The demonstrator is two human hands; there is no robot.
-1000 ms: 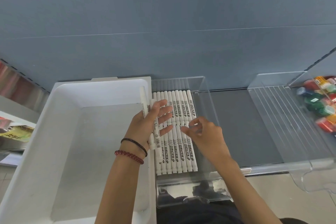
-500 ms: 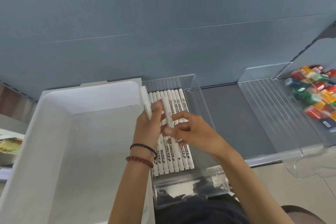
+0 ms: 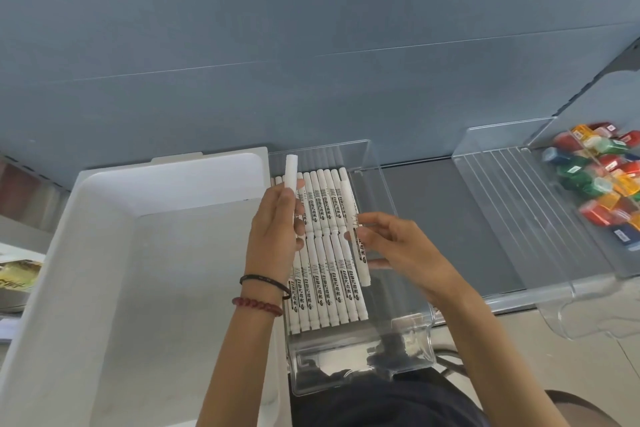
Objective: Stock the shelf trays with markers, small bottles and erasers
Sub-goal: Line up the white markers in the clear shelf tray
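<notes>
— Two markers sat in the left hand a second ago. How many now?
— One. The left hand grips a single white marker, its cap poking up past the fingertips. The other has passed over. The right hand, which hovered with nothing in it, now pinches the second marker between thumb and forefinger.
— Where does that one lie?
— Under the right fingertips, a little tilted, at the right edge of the laid markers in the clear tray. I can't tell whether it touches them yet.
— What does that mean for the stocking?
— I judge the row is about to grow by one, with another waiting in the left hand. Bare tray floor shows beneath the right palm, so room remains.
— What else is about?
— Left of the left knuckles, a white bin. Well to the right of the right hand stands a second clear tray. Beyond it are coloured small items, too blurred to call bottles or erasers. Two bracelets circle the left wrist.
— Anything in the way?
— The tray's clear right wall stands close beyond the right fingers and is hard to see. The left fingers lie over the leftmost markers. The tilted marker needs squaring, or it could ride up on its neighbour.
</notes>
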